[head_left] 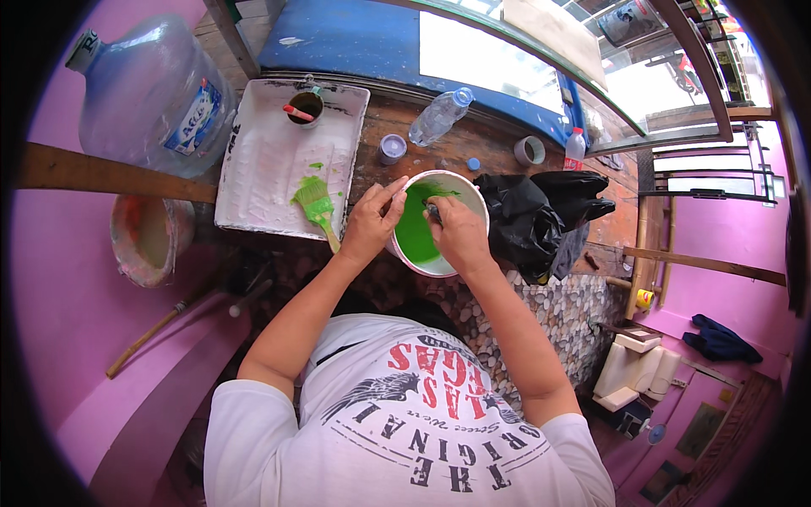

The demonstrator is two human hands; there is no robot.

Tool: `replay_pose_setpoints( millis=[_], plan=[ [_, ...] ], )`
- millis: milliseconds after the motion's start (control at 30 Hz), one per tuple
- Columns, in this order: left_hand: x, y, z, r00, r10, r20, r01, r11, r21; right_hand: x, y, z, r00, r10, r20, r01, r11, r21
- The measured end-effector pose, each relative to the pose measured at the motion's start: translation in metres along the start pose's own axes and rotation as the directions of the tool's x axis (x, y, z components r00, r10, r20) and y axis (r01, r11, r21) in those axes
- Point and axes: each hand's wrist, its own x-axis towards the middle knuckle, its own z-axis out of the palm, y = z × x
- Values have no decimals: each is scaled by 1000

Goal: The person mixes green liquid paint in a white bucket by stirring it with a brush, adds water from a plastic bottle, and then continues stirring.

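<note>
A white bucket (478,193) with bright green paint (416,228) inside stands tilted toward me at the table's near edge. My left hand (374,221) grips its left rim, thumb and fingers closed over the edge. Inside the opening, my right hand (460,233) is closed around a short dark handle (432,209); its lower end is hidden, so I cannot tell the tool's kind. Left of the bucket, a paintbrush (316,201) with green-coated bristles lies on a white paint tray (253,182), its handle end over the tray's near edge.
A cup (314,103) with a red-handled thing sits in the tray. Behind the bucket are a lidded jar (392,149), a clear bottle (439,118) and a blue cap (474,164). A black plastic bag (528,215) lies right. A large water jug (152,97) and stained bucket (127,245) stand left.
</note>
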Motion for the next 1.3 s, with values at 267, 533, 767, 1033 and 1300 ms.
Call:
replay_pose_setpoints(
  millis=[267, 533, 767, 1033, 1300],
  plan=[
    [0, -3, 0, 1000, 24, -14, -24, 1000, -2, -18, -27, -8, 967, 5, 256, -43, 989, 142],
    [-1, 0, 0, 1000, 7, -17, -7, 1000, -3, -15, -4, -39, 946, 228, 232, -191, 966, -172],
    [0, -1, 1, 1000, 13, -12, -14, 1000, -3, -3, -1, -8, 999, -29, 32, 29, 1000, 6],
    [2, -2, -3, 1000, 16, 9, -16, 1000, -15, -22, -20, -32, 927, 125, 353, -142, 990, 21],
    [28, 8, -18, 995, 34, 94, -38, 999, 31, -14, -1, -18, 995, 90, 36, -87, 992, -87]
  ],
)
